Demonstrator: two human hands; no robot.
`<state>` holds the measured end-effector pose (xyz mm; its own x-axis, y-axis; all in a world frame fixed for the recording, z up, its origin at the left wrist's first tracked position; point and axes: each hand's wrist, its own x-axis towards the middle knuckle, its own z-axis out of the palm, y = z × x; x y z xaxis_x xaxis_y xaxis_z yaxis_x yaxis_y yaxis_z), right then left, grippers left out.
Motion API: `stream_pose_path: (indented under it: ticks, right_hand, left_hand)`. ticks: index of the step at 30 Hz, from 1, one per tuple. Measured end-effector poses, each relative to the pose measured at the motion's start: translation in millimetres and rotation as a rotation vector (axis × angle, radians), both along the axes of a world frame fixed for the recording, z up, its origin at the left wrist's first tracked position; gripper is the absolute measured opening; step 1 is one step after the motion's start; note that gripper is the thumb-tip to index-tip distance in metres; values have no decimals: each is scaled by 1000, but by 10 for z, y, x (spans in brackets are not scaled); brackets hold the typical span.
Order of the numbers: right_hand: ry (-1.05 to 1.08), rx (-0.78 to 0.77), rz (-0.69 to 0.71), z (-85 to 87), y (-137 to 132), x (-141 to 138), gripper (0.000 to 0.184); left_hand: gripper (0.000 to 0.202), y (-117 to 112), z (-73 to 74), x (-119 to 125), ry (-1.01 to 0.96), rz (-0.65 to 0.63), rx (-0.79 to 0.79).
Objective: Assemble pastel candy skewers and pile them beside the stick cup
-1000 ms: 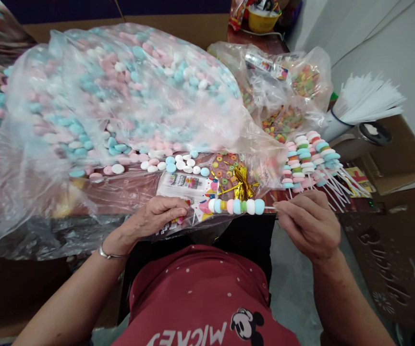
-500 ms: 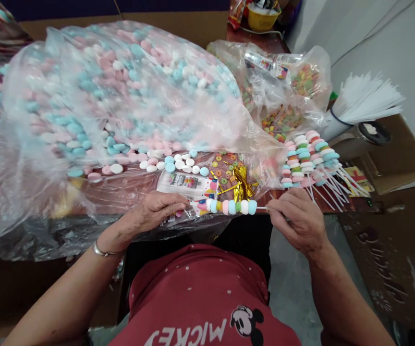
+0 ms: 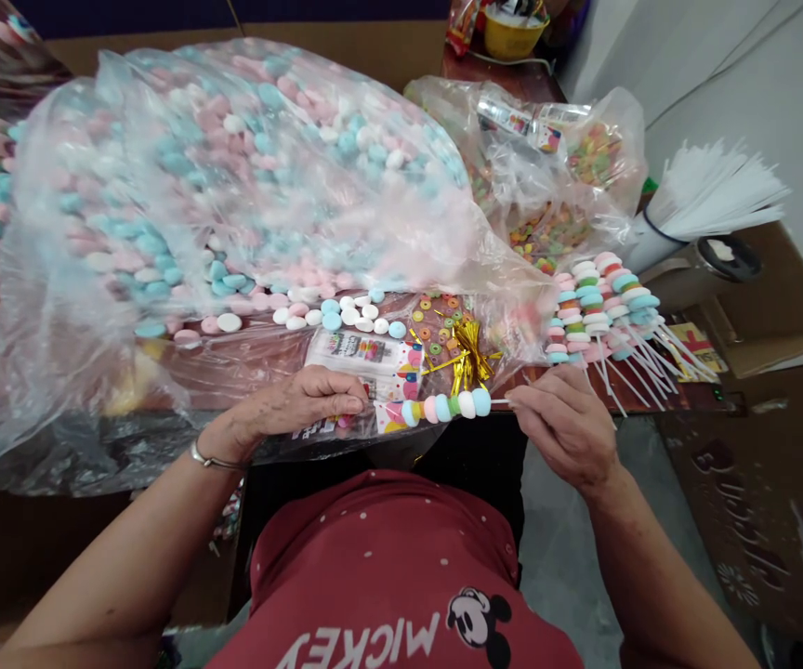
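At six o'clock the right hand [image 3: 565, 423] pinches the stick end of a pastel candy-disc skewer [image 3: 447, 406], its tip at the mouth of a clear printed cellophane sleeve [image 3: 388, 415] pinched by the left hand [image 3: 296, 409] at the skewer's nine o'clock; a crooked push might tear the film.

"MICKEY" on the red shirt [image 3: 388, 548]

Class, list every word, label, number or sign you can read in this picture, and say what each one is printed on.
"MICKEY", upside down to the camera: on the red shirt.
Printed sleeve in the left hand: lettering too small to read.
Packet inside the clear bag: blurred.
Brown cardboard at right: faint lettering, unreadable.
Candy skewer in the right hand: no text.
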<state>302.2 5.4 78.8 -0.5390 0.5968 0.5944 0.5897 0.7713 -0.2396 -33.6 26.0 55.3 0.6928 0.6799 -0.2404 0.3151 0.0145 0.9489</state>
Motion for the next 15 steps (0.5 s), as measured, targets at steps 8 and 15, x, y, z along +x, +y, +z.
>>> stream_pose_path:
  ticks: [8,15]
  right_hand:
    - [-9,-152,-64,-45,-76,-80,17]
    - [-41,-270,-18,-26,-85,-87,22]
  left_hand:
    - [39,-14,-7,-38,3,47,15]
    - [31,-15,6,-43,18,87,85]
